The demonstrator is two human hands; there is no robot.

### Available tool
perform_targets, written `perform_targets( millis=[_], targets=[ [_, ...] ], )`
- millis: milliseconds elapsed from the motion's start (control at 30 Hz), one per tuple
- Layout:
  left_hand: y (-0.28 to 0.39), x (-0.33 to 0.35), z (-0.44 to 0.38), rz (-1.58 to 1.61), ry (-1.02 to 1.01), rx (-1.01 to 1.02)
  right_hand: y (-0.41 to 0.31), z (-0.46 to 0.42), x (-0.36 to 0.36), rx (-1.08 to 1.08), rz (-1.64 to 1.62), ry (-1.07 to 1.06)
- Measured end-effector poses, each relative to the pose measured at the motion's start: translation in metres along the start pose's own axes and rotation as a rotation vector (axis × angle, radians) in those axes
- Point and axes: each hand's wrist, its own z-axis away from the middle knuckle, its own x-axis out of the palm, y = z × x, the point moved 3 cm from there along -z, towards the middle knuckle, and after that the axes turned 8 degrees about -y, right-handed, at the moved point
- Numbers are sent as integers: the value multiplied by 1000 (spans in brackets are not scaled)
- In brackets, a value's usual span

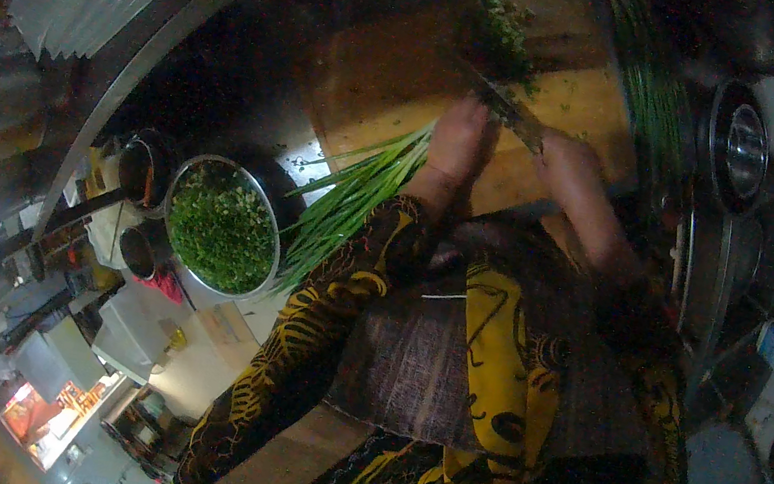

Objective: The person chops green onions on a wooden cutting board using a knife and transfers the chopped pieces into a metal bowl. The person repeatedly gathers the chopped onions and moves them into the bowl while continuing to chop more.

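My left hand (461,136) grips a bunch of green onions (364,193) on a wooden cutting board (583,106). The long green leaves trail to the lower left, past the board's edge. In my right hand (572,166) is a knife (507,107), its blade slanting up and left just beyond my left knuckles. Chopped green onion (507,33) lies in a dark heap on the board past the blade. The cut end of the bunch is hard to make out beside the knife.
A round metal bowl (276,255) full of chopped greens stands to the left. More long green onions (654,87) lie along the board's right side. Farther right are round metal pans (754,178). Dark containers (141,249) stand left of the bowl.
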Motion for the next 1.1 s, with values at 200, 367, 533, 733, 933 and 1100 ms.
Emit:
perform_targets(
  millis=[200, 367, 533, 733, 933, 1100],
  targets=[
    [-7, -4, 6, -213, 16, 35, -9, 2, 9, -18, 37, 89],
    [-2, -5, 6, -1, -27, -23, -2, -9, 21, 40, 47, 28],
    [-3, -6, 8, 67, 114, 75, -6, -2, 4, -18, -76, 132],
    [-12, 2, 14, 40, 85, 32, -11, 4, -2, 1, 42, -53],
    [-2, -2, 6, 40, 55, 22, -9, -6, 8, 34, 22, 0],
    [-5, -6, 9, 40, 163, 54, -24, 8, -16, -48, -233, 49]
  ],
)
